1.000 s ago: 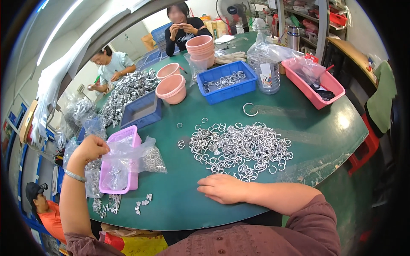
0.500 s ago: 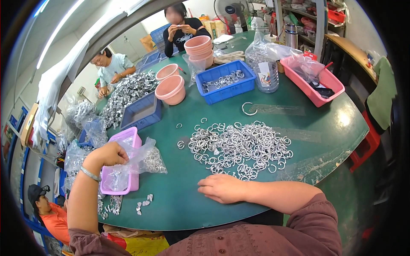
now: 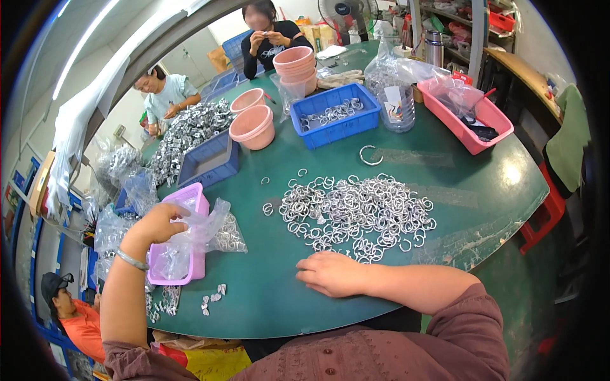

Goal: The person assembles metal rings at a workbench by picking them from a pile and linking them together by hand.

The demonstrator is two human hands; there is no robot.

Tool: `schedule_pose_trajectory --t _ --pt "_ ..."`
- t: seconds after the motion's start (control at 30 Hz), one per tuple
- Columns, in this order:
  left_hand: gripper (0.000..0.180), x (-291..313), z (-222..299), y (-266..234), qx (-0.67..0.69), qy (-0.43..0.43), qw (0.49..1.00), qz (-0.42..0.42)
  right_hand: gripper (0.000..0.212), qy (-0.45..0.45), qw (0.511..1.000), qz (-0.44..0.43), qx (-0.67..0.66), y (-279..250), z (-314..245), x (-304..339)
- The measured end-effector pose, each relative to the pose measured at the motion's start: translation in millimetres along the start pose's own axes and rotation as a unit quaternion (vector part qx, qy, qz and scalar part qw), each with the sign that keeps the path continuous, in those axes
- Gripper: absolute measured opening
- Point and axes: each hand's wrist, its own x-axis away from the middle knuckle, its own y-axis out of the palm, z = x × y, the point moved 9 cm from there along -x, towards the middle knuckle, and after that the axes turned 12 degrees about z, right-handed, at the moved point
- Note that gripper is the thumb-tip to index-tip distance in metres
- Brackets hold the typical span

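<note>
L hand [image 3: 159,223] above lilac bin [image 3: 198,268], fingers bent next to clear bag [image 3: 218,216]; can't tell if it's gripping the film. Bag sits partly in bin, partly over its R rim. Bagged silver rings [image 3: 229,236] on tbl [image 3: 254,308] just R of bin. R hand [image 3: 330,273] palm down on tbl, fingers loosely bent, underside hidden, so grip unclear; just nearside of loose ring pile [image 3: 356,209].

Left hand [image 3: 157,223] extended, right hand [image 3: 332,274] palm-down
</note>
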Motion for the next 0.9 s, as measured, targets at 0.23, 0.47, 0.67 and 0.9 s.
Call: schedule_pose_trajectory --t 0.23,0.47,0.67,0.9 --pt "0.014 23 32 -41 0.026 0.032 0.975 0.216 0.011 -0.006 0.997 0.028 0.075 1 10 0" --pt "0.011 82 120 -37 -0.052 0.218 0.905 0.362 0.014 0.001 0.997 0.008 0.074 3 12 -1" --pt "0.013 103 150 17 -0.008 0.294 0.917 0.27 0.02 -0.007 0.991 0.069 0.118 -12 8 -6" --pt "0.014 101 140 54 0.035 0.291 0.931 0.218 0.021 0.06 0.951 0.116 0.28 -27 24 -3"
